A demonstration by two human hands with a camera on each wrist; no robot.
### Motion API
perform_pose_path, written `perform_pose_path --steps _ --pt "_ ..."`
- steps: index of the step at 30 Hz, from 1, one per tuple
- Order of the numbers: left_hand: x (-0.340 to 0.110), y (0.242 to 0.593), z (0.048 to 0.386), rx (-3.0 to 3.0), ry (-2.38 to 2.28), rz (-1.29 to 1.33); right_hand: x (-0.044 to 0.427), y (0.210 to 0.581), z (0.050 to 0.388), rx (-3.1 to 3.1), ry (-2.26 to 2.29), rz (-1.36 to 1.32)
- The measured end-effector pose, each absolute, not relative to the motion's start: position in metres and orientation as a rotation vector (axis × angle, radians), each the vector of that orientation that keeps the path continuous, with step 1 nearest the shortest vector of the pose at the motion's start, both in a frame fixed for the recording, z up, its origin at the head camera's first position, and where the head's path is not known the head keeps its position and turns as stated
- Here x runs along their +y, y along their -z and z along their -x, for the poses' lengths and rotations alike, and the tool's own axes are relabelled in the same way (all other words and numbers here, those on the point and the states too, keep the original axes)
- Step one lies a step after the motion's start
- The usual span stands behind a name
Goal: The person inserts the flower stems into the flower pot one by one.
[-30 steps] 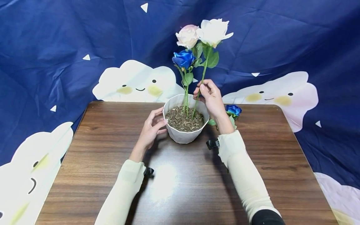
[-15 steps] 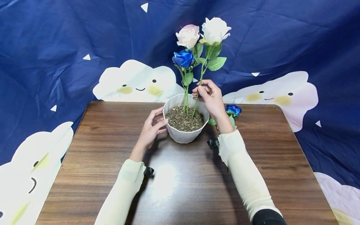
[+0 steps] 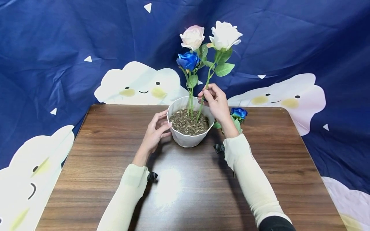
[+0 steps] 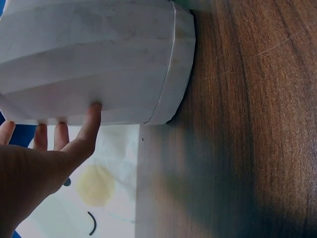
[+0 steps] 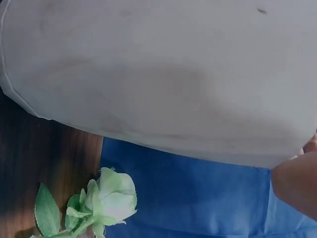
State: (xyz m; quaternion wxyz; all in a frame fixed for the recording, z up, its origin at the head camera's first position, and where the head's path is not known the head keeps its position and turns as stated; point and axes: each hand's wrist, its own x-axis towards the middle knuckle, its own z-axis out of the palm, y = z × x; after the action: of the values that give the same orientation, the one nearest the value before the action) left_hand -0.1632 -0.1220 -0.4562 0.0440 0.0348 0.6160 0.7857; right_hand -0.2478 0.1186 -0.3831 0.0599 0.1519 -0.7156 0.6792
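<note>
A pale, faceted flowerpot [image 3: 189,140] stands on the table, filled with soil [image 3: 189,126]. My left hand [image 3: 154,131] rests its fingertips and thumb against the pot's left side; the left wrist view shows the fingertips touching the wall [image 4: 74,79]. My right hand [image 3: 216,101] pinches the green stem of a white rose [image 3: 225,36] above the pot's right rim. That stem slants to the right, with its lower end at the soil. Left of it, a pink-white rose [image 3: 192,37] and a blue rose [image 3: 188,61] stand upright in the soil.
A second blue rose [image 3: 239,113] lies behind my right wrist, partly hidden. Low in the right wrist view is another white rose [image 5: 115,198], beside the pot. The brown table [image 3: 115,141] ends just behind the pot, before a blue cloth backdrop [image 3: 72,35].
The white rose's head has turned and shifted slightly right, away from the pink-white rose. My right hand keeps its pinch on the stem. The left hand stays against the pot.
</note>
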Motion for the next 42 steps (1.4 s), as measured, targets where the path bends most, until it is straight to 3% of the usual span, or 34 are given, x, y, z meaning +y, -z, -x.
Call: perform_pose_path --steps 24,42 --pt "-0.121 0.457 0.163 1.873 -2.410 -0.101 0.092 0.388 0.254 -2.242 -1.964 -0.535" --pt "-0.123 0.457 0.164 1.900 -2.389 -0.094 0.109 0.373 0.252 -2.182 -1.974 -0.512"
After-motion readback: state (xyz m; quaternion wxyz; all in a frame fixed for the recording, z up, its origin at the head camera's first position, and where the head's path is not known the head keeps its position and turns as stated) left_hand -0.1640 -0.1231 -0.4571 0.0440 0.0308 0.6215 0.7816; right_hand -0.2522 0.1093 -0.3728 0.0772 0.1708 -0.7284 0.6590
